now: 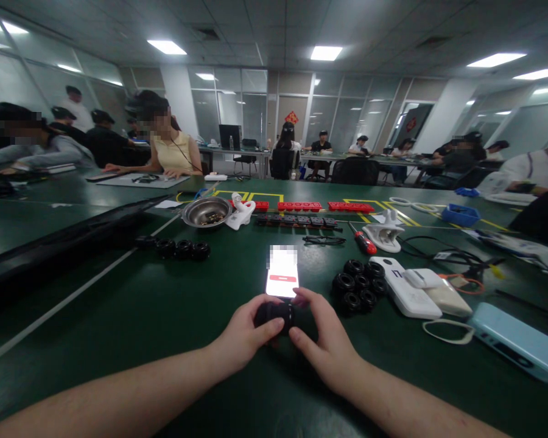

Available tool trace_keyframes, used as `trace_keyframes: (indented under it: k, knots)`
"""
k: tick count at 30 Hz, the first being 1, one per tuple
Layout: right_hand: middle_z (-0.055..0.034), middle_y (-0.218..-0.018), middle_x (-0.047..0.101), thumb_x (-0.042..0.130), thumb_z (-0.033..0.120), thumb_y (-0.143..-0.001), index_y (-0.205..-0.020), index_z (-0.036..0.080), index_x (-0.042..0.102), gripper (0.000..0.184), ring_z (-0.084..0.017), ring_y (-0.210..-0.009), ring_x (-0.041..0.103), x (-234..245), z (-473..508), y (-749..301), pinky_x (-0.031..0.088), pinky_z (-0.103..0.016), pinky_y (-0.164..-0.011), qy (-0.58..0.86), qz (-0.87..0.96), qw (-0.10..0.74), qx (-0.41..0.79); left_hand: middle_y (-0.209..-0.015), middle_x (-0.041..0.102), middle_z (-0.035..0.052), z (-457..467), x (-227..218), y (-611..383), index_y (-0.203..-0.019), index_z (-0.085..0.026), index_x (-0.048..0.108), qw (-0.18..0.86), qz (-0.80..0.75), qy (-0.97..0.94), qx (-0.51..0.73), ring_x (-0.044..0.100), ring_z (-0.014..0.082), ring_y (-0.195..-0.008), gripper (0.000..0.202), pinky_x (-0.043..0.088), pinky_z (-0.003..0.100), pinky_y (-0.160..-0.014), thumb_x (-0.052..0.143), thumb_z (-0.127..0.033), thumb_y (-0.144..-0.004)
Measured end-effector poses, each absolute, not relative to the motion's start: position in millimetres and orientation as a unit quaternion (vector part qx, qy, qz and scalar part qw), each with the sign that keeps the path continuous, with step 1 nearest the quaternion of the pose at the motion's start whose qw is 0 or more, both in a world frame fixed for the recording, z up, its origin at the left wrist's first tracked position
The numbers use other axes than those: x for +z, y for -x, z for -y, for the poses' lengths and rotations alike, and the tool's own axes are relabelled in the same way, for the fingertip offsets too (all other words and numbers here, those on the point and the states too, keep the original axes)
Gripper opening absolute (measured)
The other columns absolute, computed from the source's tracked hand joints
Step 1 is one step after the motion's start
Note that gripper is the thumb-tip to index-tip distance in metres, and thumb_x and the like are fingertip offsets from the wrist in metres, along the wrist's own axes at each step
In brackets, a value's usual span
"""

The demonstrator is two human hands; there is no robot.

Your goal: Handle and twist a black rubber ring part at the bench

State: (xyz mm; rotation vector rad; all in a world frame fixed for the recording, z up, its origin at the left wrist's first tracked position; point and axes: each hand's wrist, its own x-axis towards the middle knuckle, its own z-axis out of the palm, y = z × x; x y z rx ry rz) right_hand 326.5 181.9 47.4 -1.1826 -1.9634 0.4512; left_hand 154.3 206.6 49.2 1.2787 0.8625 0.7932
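Seen from the head camera: left hand [244,336] and right hand [325,340] meeting low at centre on a dark green table [155,304], fingers of both clamped on a small black cylindrical part [276,314] held just above the cloth. Directly behind it, touching distance away, a lit phone [282,275] lying flat. To the right, a cluster of black rollers [358,283], then white power banks [411,286] and a pale blue case [518,347] near the edge. To the left, a row of black rollers [178,248] beside a long black rail [68,240]. Further back, a steel bowl [207,212], a red-handled screwdriver [364,242], red strips [301,206] inside yellow tape lines. Beyond, an open office under ceiling light panels, glass partitions, other people seated at long tables.
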Motion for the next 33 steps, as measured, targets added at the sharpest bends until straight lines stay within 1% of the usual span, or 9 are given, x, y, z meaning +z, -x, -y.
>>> trace_keyframes:
  k: [2,4,8,11,14,16,22,28,33]
  knots:
    - [-0.0052,-0.085,0.058,0.052,0.033,-0.079,-0.099,0.019,0.053,0.024,-0.022,-0.080,0.053,48.2,-184.1,-326.2,0.043,-0.039,-0.072,0.489,0.773,0.363,0.179,-0.087,0.054,0.0020,-207.2,47.7,-154.4,-0.096,-0.017,0.049,0.643,-0.381,-0.566,0.347,0.054,0.0111,-0.061,0.040,0.043,0.025,-0.054,0.064,-0.037,-0.064]
    - [-0.0044,-0.085,0.059,0.054,0.029,-0.079,-0.098,0.021,0.054,0.021,-0.021,-0.080,0.053,49.4,-184.5,-325.8,0.042,-0.039,-0.073,0.474,0.786,0.355,0.179,-0.084,0.056,0.0030,-208.6,47.1,-154.1,-0.099,-0.015,0.048,0.642,-0.382,-0.573,0.338,0.055,0.0108,-0.057,0.042,0.041,0.024,-0.051,0.061,-0.040,-0.067]
    - [-0.0072,-0.111,0.051,0.058,0.024,-0.074,-0.117,0.023,0.040,0.046,-0.023,-0.101,0.047,48.5,-181.0,-325.5,0.037,-0.041,-0.086,0.423,0.802,0.388,0.165,-0.077,0.057,0.0028,-210.3,49.7,-154.0,-0.095,-0.012,0.048,0.639,-0.391,-0.576,0.327,0.054,0.0115,-0.055,0.043,0.039,0.024,-0.049,0.056,-0.045,-0.069]
    - [-0.0099,-0.114,0.047,0.057,0.032,-0.074,-0.122,0.021,0.033,0.054,-0.025,-0.101,0.046,45.7,-180.9,-326.5,0.038,-0.043,-0.086,0.458,0.776,0.402,0.159,-0.081,0.054,0.0012,-209.2,52.0,-155.4,-0.093,-0.015,0.049,0.645,-0.396,-0.562,0.335,0.053,0.0100,-0.058,0.040,0.042,0.024,-0.052,0.062,-0.040,-0.065]
    - [-0.0065,-0.091,0.057,0.048,0.031,-0.081,-0.105,0.019,0.049,0.027,-0.022,-0.084,0.052,46.2,-184.3,-327.1,0.042,-0.041,-0.074,0.490,0.768,0.370,0.181,-0.085,0.053,0.0012,-208.7,51.4,-156.2,-0.095,-0.016,0.049,0.651,-0.392,-0.554,0.340,0.053,0.0091,-0.057,0.043,0.043,0.024,-0.054,0.065,-0.039,-0.063]
    - [-0.0044,-0.083,0.058,0.047,0.028,-0.082,-0.097,0.020,0.054,0.018,-0.020,-0.079,0.053,48.4,-185.7,-326.7,0.043,-0.038,-0.071,0.480,0.777,0.357,0.197,-0.085,0.054,0.0020,-209.4,50.4,-155.7,-0.097,-0.015,0.048,0.654,-0.384,-0.559,0.336,0.054,0.0093,-0.055,0.045,0.043,0.025,-0.053,0.063,-0.042,-0.064]
    - [-0.0070,-0.110,0.051,0.054,0.023,-0.077,-0.116,0.022,0.040,0.042,-0.022,-0.101,0.046,50.7,-181.3,-325.4,0.038,-0.039,-0.087,0.419,0.799,0.397,0.170,-0.074,0.057,0.0017,-210.7,51.1,-153.4,-0.096,-0.012,0.048,0.651,-0.393,-0.561,0.329,0.055,0.0111,-0.054,0.046,0.042,0.025,-0.051,0.058,-0.046,-0.067]
    - [-0.0044,-0.085,0.058,0.049,0.027,-0.082,-0.097,0.020,0.055,0.017,-0.020,-0.079,0.053,48.6,-184.9,-326.2,0.043,-0.036,-0.071,0.485,0.773,0.358,0.200,-0.087,0.057,0.0039,-209.6,48.8,-153.7,-0.100,-0.014,0.048,0.658,-0.383,-0.551,0.342,0.056,0.0099,-0.055,0.050,0.043,0.025,-0.053,0.065,-0.042,-0.063]
    - [-0.0053,-0.104,0.054,0.054,0.021,-0.078,-0.111,0.022,0.046,0.035,-0.020,-0.096,0.049,51.0,-183.0,-325.7,0.040,-0.036,-0.083,0.421,0.794,0.393,0.195,-0.073,0.059,0.0021,-209.8,51.9,-153.6,-0.096,-0.012,0.048,0.655,-0.388,-0.556,0.334,0.057,0.0128,-0.057,0.048,0.043,0.026,-0.054,0.060,-0.047,-0.066]
